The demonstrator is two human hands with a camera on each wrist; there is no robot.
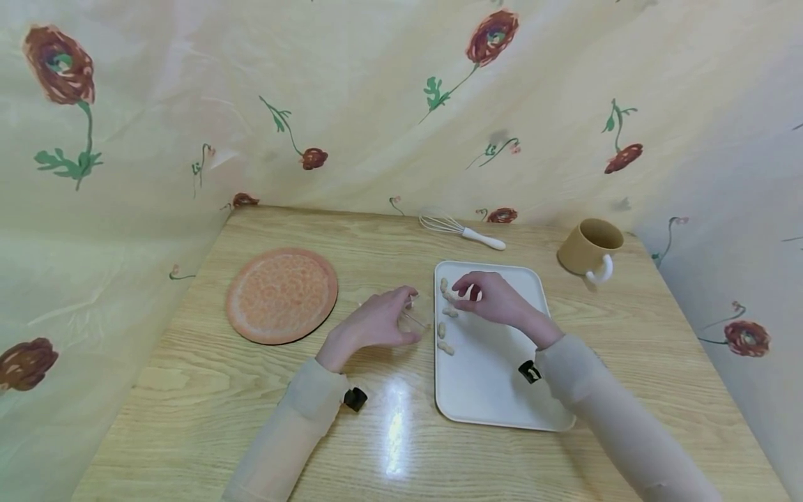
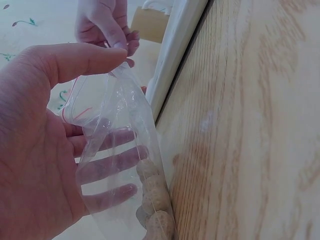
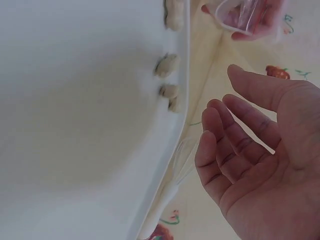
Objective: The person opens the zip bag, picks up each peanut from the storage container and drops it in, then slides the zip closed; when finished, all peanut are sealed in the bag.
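My left hand (image 1: 374, 322) holds a clear zip bag (image 2: 117, 107) just left of the tray. In the left wrist view the thumb is at the bag's top edge and the other fingers lie behind the plastic. Several peanuts (image 2: 156, 199) sit low inside the bag. Over the left part of the white tray (image 1: 502, 376) hovers my right hand (image 1: 492, 298), its fingers loosely bent. The right wrist view shows nothing between its thumb and fingers. Along the tray's left edge lies a row of several peanuts (image 3: 168, 65).
A round orange placemat (image 1: 282, 296) lies on the left of the wooden table (image 1: 188, 390). Behind the tray is a whisk (image 1: 482, 238) with a white handle. A tan mug (image 1: 588, 247) with a white handle stands at the back right. Flowered cloth (image 1: 364, 104) hangs behind the table.
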